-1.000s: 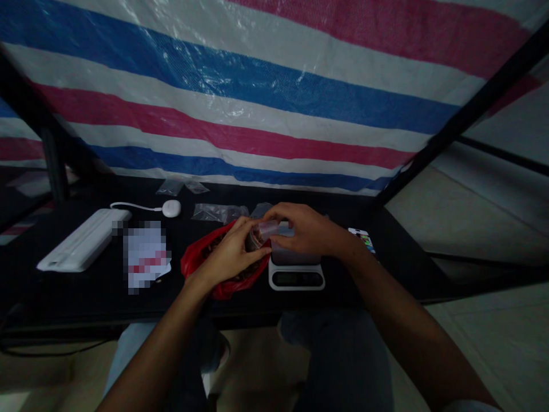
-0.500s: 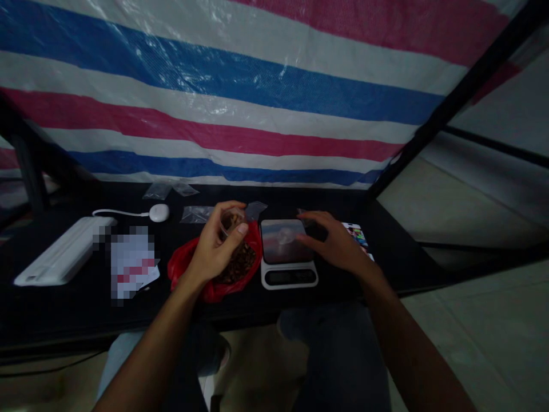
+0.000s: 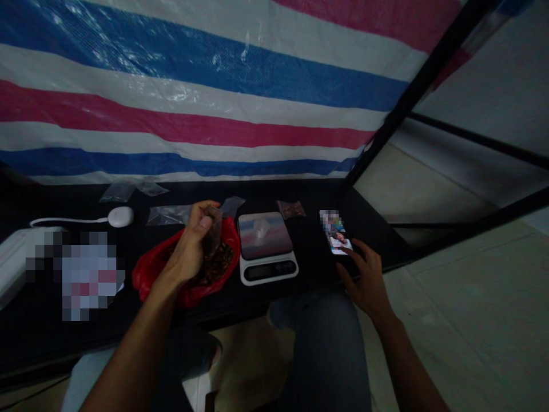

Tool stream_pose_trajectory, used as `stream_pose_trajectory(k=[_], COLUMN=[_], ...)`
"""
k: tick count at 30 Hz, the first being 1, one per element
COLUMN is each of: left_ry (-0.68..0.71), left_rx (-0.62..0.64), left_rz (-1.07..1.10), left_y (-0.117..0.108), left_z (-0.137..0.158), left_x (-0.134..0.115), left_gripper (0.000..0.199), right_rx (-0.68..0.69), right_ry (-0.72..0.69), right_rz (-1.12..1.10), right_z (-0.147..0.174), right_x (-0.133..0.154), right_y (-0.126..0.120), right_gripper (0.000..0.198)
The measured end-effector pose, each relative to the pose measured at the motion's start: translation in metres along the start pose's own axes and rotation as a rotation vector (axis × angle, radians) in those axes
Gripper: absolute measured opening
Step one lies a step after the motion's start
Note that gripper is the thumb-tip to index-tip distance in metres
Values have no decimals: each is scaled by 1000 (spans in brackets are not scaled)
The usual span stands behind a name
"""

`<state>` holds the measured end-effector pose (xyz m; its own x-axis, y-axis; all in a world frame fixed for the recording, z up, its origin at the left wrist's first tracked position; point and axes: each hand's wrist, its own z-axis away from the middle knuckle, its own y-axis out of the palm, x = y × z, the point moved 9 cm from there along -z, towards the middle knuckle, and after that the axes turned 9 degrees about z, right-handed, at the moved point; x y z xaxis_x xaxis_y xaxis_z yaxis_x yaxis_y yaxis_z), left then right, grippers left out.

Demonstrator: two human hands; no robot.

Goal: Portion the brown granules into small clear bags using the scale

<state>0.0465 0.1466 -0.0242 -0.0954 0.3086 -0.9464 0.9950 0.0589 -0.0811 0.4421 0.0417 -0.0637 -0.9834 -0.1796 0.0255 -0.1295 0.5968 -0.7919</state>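
My left hand (image 3: 193, 240) is closed around a clear plastic cup (image 3: 214, 229), over a red plastic bag (image 3: 146, 269) that lies open. Small brown pieces (image 3: 217, 266) fill part of that bag. My right hand (image 3: 364, 274) has its fingers apart, with a fingertip at the lower edge of a lit phone (image 3: 338, 236). Between the hands stands a white digital scale (image 3: 268, 270) with a metal plate. A small clear object (image 3: 261, 228) rests on the plate; its kind is hard to make out.
A small clear bag with brown contents (image 3: 291, 209) lies behind the scale. Flat clear bags (image 3: 169, 215) are spread along the table's back. On the left are a white round device with a cable (image 3: 120, 217), a blurred packet (image 3: 90, 274) and a white case (image 3: 12, 257). A striped sheet (image 3: 193, 126) hangs behind.
My right hand has moved from the scale to the phone on the right. The cup in my left hand now sits lower and tilted over the red bag. The view has turned right.
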Motion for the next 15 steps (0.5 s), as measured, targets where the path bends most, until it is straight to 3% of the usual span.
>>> stream_pose_trajectory(k=[4,10,15], left_ry=[-187,-105,-120], left_rx=[-13,-117,-78], left_rz=[164,135,122], left_y=[2,-10,-11], left_z=[2,1,6], left_x=[16,4,1], left_gripper=[50,40,40], right_rx=[2,-27,-42], right_ry=[-19,1,21], right_rz=[-6,-22,-24], right_z=[-3,-1,0], right_x=[1,0,1], right_y=[2,1,1], right_gripper=[34,32,33])
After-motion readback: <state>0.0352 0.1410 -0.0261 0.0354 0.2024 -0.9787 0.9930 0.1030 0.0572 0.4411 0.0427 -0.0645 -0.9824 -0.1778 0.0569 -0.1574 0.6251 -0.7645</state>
